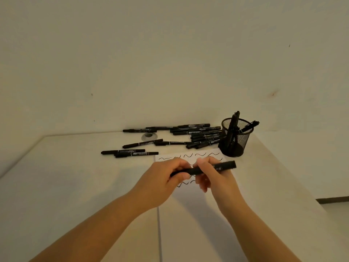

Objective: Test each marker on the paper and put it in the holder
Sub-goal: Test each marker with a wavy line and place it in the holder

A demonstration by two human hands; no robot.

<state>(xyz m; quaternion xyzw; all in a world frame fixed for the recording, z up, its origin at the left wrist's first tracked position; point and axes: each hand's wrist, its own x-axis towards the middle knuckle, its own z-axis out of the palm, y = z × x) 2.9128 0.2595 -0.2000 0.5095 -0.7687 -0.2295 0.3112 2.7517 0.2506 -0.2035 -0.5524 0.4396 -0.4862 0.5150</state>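
Both hands raised above the paper (188, 205), sharing one black marker (224, 166). Left hand (166, 178) curled round the marker's left end, fingers folded under and thumb over the top. Right hand (213, 176) pinching the barrel near the middle, thumb and forefinger on it, remaining fingers loosely bent below. Marker held nearly level, tilted slightly up toward the right, its blunt right end jutting past the right hand. Impossible to tell whether capped or not at the left end, hidden inside the left hand.

White paper flat on the pale desk (75, 186), marked with rows of short black squiggles (188, 156) along its far part, partly covered by the hands. Black mesh holder (235, 138) upright just beyond the paper's far right corner, with several markers standing tilted inside. Loose pile of black markers (204, 135) spread on the desk left of the holder, near the wall; a few more markers (130, 153) lying apart to the left of the paper. Small round grey disc (149, 136) among the far markers.
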